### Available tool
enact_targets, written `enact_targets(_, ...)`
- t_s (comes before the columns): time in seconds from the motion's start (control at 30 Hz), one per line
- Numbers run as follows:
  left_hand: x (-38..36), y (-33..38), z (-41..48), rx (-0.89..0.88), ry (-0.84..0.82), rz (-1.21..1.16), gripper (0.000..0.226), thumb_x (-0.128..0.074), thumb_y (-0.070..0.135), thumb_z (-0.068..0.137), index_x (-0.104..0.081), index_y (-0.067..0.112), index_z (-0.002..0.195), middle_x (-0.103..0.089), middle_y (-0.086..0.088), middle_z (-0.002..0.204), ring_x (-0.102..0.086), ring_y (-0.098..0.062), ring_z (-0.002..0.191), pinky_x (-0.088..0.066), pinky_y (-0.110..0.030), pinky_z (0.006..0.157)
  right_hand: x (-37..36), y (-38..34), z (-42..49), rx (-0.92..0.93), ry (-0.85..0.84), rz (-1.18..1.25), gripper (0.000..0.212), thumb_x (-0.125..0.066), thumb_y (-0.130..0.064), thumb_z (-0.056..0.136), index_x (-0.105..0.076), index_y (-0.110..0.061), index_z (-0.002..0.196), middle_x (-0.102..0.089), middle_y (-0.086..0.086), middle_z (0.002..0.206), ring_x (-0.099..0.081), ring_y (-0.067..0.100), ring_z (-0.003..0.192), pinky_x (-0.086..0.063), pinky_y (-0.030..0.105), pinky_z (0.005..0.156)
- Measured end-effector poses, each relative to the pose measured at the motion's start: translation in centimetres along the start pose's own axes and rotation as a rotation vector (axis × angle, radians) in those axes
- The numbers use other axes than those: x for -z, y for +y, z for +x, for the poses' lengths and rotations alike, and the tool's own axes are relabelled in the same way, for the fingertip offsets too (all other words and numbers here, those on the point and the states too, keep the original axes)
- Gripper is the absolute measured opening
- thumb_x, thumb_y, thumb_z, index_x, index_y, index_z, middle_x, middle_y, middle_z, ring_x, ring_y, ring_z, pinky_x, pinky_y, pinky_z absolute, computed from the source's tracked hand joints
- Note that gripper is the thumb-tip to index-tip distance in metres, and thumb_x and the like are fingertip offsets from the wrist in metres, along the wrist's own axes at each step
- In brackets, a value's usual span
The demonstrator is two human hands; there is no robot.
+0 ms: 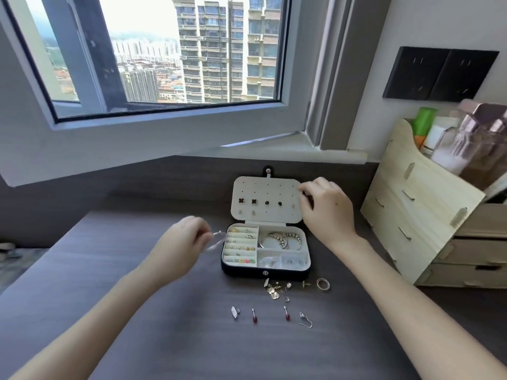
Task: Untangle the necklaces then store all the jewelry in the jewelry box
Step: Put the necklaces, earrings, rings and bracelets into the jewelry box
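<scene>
An open dark jewelry box (265,272) with a cream lining sits on the grey table. Its raised lid panel (266,200) carries several stud earrings. Bracelets (279,239) lie in the box's upper right compartment, and small earrings fill the left slots. My left hand (181,242) pinches a thin, blurred silver piece (216,242) just left of the box. My right hand (326,208) has its fingers curled on the lid panel's right edge. Loose gold earrings (274,289), a ring (323,284), two red drop earrings (255,316) and silver earrings (306,319) lie in front of the box.
A pale wooden drawer organiser (428,215) with bottles on top stands at the right. An open window frame (164,127) juts over the table's back. Dark wall sockets (439,74) sit at the upper right.
</scene>
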State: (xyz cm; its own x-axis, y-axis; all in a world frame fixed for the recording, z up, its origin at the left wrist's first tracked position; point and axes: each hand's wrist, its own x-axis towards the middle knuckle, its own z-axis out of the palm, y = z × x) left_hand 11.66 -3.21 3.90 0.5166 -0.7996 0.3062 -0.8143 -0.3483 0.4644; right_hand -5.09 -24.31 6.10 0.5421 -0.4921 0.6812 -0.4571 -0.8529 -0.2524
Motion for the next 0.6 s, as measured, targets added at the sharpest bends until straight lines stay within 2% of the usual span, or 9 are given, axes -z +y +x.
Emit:
enact_targets(0.07,0.9,2.7,1.1,0.011,-0.011,-0.146,0.014,-0.054,0.015,0.094,-0.056,0.017,0.080,-0.053,0.012,0.073,-0.049,-0.004,0.068,-0.035,-0.013,0.057,1.3,0.4,-2.1,-0.043,-0.054,0.044,0.012,-0.061,-0.011,0.086,-0.072,-0.013,0.090,-0.065,0.001,0.084,-0.057,0.020,0.078,-0.041,0.028,0.063)
enact_targets(0.13,0.8,5.3,2.4,0.034,-0.034,-0.289,0.014,-0.054,0.016,0.094,-0.058,0.016,0.081,-0.058,0.007,0.070,-0.053,-0.004,0.063,-0.041,-0.013,0.057,2.4,0.9,-4.4,-0.102,-0.171,0.068,0.012,-0.061,-0.015,0.087,-0.072,-0.017,0.085,-0.066,-0.002,0.083,-0.058,0.018,0.080,-0.046,0.031,0.067)
enact_targets(0.2,-0.2,7.0,3.8,0.073,-0.077,-0.385,0.015,-0.053,0.014,0.095,-0.059,0.014,0.081,-0.061,0.000,0.069,-0.059,-0.014,0.064,-0.050,-0.029,0.068,3.5,1.3,-6.5,-0.174,-0.354,0.068,0.013,-0.061,-0.024,0.088,-0.072,-0.023,0.082,-0.066,-0.008,0.084,-0.058,0.014,0.083,-0.045,0.030,0.073)
enact_targets(0.27,-1.6,8.1,5.1,0.118,-0.153,-0.396,0.015,-0.052,0.013,0.095,-0.060,0.010,0.083,-0.063,-0.003,0.068,-0.059,-0.022,0.066,-0.052,-0.037,0.066,4.4,1.7,-8.2,-0.212,-0.535,0.091,0.010,-0.064,-0.036,0.085,-0.068,-0.032,0.076,-0.063,-0.012,0.082,-0.054,0.008,0.082,-0.041,0.025,0.073)
enact_targets(0.33,-2.9,8.7,6.0,0.158,-0.226,-0.377,0.017,-0.051,0.012,0.095,-0.063,0.004,0.086,-0.062,-0.005,0.065,-0.055,-0.022,0.063,-0.046,-0.029,0.053,5.0,2.0,-9.4,-0.202,-0.651,0.111,0.014,-0.069,-0.044,0.078,-0.060,-0.038,0.069,-0.060,-0.013,0.080,-0.049,0.003,0.082,-0.039,0.021,0.072)
enact_targets(0.43,-4.2,9.1,7.3,0.166,-0.322,-0.234,0.021,-0.049,0.006,0.091,-0.067,0.000,0.082,-0.059,-0.006,0.061,-0.046,-0.015,0.050,-0.033,-0.016,0.038,4.8,2.3,-10.3,-0.174,-0.698,0.115,0.019,-0.072,-0.044,0.075,-0.055,-0.040,0.069,-0.056,-0.014,0.081,-0.044,0.000,0.080,-0.037,0.018,0.072)
enact_targets(0.53,-5.1,8.9,8.5,0.177,-0.378,-0.023,0.018,-0.044,0.000,0.083,-0.053,0.006,0.069,-0.052,-0.009,0.065,-0.038,-0.019,0.051,-0.026,-0.021,0.043,4.3,2.4,-10.5,-0.151,-0.676,0.104,0.015,-0.068,-0.038,0.081,-0.055,-0.038,0.074,-0.053,-0.012,0.081,-0.044,-0.002,0.078,-0.036,0.018,0.070)
enact_targets(0.6,-5.3,9.0,9.0,0.176,-0.385,0.091,0.024,-0.043,-0.002,0.081,-0.040,0.008,0.059,-0.043,-0.005,0.060,-0.033,-0.017,0.051,-0.024,-0.023,0.044,4.0,2.6,-10.5,-0.145,-0.662,0.117,0.015,-0.066,-0.036,0.083,-0.055,-0.037,0.073,-0.053,-0.011,0.081,-0.044,-0.002,0.077,-0.033,0.016,0.068)
